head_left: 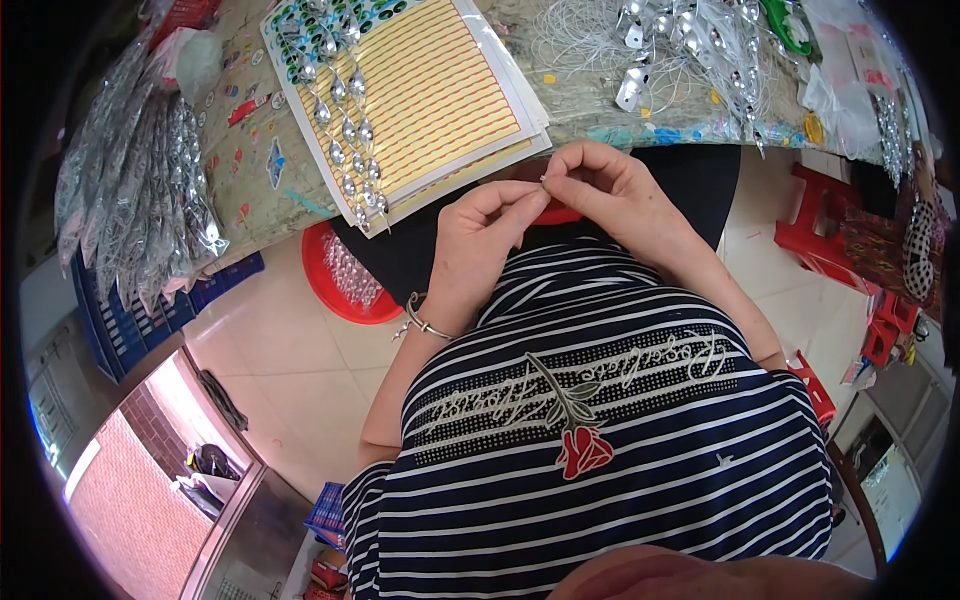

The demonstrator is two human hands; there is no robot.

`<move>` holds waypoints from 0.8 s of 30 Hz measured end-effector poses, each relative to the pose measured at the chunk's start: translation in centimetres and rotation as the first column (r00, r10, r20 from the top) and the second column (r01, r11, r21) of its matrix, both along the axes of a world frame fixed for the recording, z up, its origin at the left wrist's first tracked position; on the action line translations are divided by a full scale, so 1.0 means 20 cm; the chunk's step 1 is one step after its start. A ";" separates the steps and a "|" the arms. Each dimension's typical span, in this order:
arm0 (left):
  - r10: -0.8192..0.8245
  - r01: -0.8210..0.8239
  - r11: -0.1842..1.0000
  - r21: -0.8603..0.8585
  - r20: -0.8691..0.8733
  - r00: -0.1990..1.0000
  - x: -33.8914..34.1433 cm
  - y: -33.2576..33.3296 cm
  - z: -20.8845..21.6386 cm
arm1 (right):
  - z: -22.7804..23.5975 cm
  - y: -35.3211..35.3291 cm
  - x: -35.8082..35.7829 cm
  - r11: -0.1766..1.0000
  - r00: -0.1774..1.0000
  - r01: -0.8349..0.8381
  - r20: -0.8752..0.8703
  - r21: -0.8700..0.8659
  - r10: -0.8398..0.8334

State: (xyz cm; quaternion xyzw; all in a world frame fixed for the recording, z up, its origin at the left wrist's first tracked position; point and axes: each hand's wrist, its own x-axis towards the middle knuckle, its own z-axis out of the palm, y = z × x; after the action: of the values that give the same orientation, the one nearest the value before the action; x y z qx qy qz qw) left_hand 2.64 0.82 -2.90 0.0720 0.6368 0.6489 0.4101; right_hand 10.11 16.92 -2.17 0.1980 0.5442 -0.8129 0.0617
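Observation:
Just off the table's front edge, my left hand (480, 235) and my right hand (615, 190) meet fingertip to fingertip. Both pinch with thumb and forefinger at a tiny pale piece (543, 180), too small to name and mostly covered by the fingers. Left of them lies a stack of sheets (430, 90) with yellow and red stripes, overhanging the edge. Strings of shiny silver spoon-shaped pieces (350, 130) lie across its left side, next to round green stickers (385, 12).
Bagged silver pieces (140, 180) hang over the table's left end. Tangled clear line with silver blades (690, 40) covers the back right. Below stand a red basin (312, 268) of small silver pieces and a blue crate (120, 335); a red stool (815, 215) is at right.

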 end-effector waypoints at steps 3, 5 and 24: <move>0.013 -0.013 1.000 0.027 0.011 1.000 0.00 0.00 -0.01 | -0.01 0.00 -0.01 0.997 0.999 -0.037 -0.028 0.061 0.039; -0.022 0.022 0.999 0.046 0.019 1.000 -0.01 -0.01 -0.01 | 0.01 0.01 -0.01 0.999 0.999 -0.053 -0.002 0.007 0.053; -0.177 0.173 0.984 0.040 0.131 0.976 -0.02 -0.14 0.07 | 0.23 0.25 -0.11 0.950 0.962 0.194 -0.142 -0.246 -0.233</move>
State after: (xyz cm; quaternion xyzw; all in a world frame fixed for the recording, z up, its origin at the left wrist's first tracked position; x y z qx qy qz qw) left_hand 2.28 -2.00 -1.49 0.0897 0.5898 0.6226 0.5064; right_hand 7.99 21.88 2.39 0.1775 0.4249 -0.8862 -0.0510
